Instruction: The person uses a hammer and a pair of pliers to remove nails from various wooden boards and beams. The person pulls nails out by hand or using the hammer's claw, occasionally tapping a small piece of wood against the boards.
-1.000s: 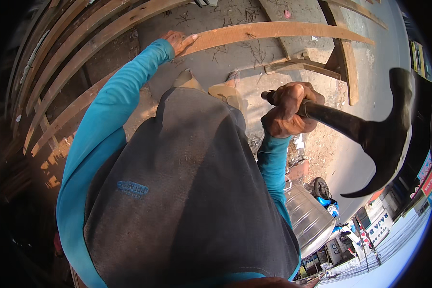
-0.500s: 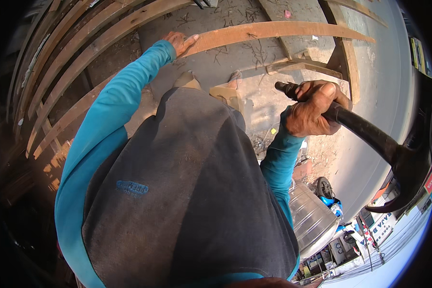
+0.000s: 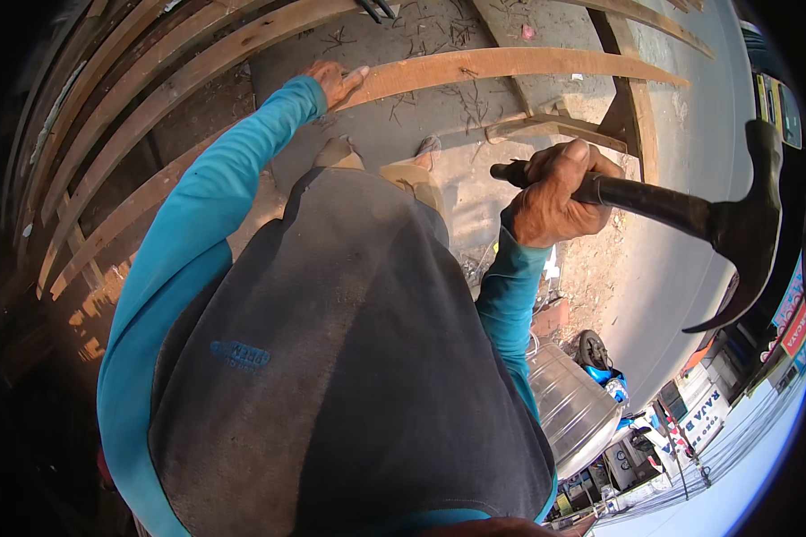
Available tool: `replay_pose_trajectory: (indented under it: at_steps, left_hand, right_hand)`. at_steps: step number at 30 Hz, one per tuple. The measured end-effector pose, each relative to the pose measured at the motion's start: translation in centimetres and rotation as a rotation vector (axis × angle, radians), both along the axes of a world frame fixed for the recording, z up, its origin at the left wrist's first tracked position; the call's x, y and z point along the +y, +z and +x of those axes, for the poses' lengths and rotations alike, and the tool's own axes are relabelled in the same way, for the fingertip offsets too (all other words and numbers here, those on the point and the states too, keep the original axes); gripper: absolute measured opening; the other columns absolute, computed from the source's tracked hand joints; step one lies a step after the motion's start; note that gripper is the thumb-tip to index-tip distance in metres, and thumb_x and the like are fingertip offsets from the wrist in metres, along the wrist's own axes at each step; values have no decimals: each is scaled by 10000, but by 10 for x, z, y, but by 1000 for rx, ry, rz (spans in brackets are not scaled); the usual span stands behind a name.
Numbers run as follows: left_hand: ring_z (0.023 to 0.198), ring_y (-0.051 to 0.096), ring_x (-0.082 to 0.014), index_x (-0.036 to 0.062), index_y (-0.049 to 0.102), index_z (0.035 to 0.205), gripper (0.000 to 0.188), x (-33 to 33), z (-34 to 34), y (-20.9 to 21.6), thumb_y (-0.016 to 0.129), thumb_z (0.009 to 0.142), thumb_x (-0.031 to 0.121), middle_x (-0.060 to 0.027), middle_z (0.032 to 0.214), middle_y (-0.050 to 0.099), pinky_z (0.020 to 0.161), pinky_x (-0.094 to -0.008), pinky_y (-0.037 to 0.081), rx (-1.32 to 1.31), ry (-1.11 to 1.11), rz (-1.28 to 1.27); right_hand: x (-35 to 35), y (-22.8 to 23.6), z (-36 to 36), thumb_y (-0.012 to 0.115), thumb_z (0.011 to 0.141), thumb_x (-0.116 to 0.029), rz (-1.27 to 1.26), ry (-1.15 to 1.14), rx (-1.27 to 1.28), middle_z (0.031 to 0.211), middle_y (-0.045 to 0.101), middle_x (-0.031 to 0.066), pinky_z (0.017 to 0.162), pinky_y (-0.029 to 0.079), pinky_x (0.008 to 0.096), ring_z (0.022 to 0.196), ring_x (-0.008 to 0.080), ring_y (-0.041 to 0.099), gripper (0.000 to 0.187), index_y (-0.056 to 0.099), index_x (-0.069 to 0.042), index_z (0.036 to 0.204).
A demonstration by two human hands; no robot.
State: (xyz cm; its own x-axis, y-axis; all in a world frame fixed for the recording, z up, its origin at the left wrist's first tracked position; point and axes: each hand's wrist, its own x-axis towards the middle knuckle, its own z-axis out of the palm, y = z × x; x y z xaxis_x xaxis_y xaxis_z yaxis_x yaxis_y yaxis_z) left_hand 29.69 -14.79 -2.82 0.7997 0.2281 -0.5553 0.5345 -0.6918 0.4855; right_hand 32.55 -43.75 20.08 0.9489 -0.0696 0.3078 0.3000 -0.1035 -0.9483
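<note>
My left hand (image 3: 336, 82) is closed over a long wooden plank (image 3: 501, 63), its thumb lying along the top face. The plank runs across in front of me and bends in the fisheye picture. My right hand (image 3: 566, 192) grips a claw hammer (image 3: 654, 206) by its dark handle, raised to the right and apart from the plank. The hammer's metal head points away to the right, with its curved claw toward the lower side. Thin dark pieces like nails (image 3: 475, 103) lie scattered on the ground beyond and under the plank.
More long wooden planks (image 3: 161, 98) lie side by side at the left. A wooden post with a brace (image 3: 638, 116) supports the right end. A road (image 3: 690, 224) runs along the right. A ribbed metal container (image 3: 569, 407) and a wheeled blue vehicle (image 3: 600, 362) stand at lower right.
The hammer's head has swung upward in the picture, and my right hand has shifted slightly left. My left hand keeps its grip on the plank.
</note>
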Motion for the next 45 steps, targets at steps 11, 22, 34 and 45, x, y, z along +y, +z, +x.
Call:
replay_pose_trajectory:
  at_steps: [11, 22, 34, 45]
  left_hand:
    - [1017, 711, -380, 38, 725, 1210, 794, -4, 0, -18, 398, 966, 719, -231, 1075, 735, 941, -503, 554, -200, -55, 373]
    - [947, 666, -323, 76, 667, 1070, 241, -60, -77, 5, 722, 874, 205, -123, 1027, 665, 840, -447, 537, -993, 128, 144]
    - [1106, 686, -379, 39, 721, 1174, 547, -152, -493, -110, 639, 908, 511, -221, 1181, 716, 939, -492, 519, 585, 1174, 30]
    - [1038, 693, -315, 127, 754, 1135, 438, -202, -598, -207, 662, 860, 456, -234, 1056, 724, 907, -413, 519, -179, 1367, -274]
  right_hand:
    - [-27, -168, -39, 715, 936, -311, -655, 266, 478, 788, 670, 229, 689, 519, 451, 746, 374, 679, 336, 611, 8, 926]
    - [-75, -160, -64, 708, 959, -282, -568, 370, 615, 670, 522, 45, 579, 400, 344, 636, 143, 461, 358, 526, 2, 837]
    - [19, -171, -29, 672, 962, -271, -664, 900, 469, 850, 623, 160, 728, 475, 394, 785, 249, 568, 418, 573, 113, 1094]
    - [144, -168, -162, 654, 936, -235, -806, 1185, 344, 798, 596, 171, 702, 481, 431, 727, 287, 587, 372, 558, 95, 1079]
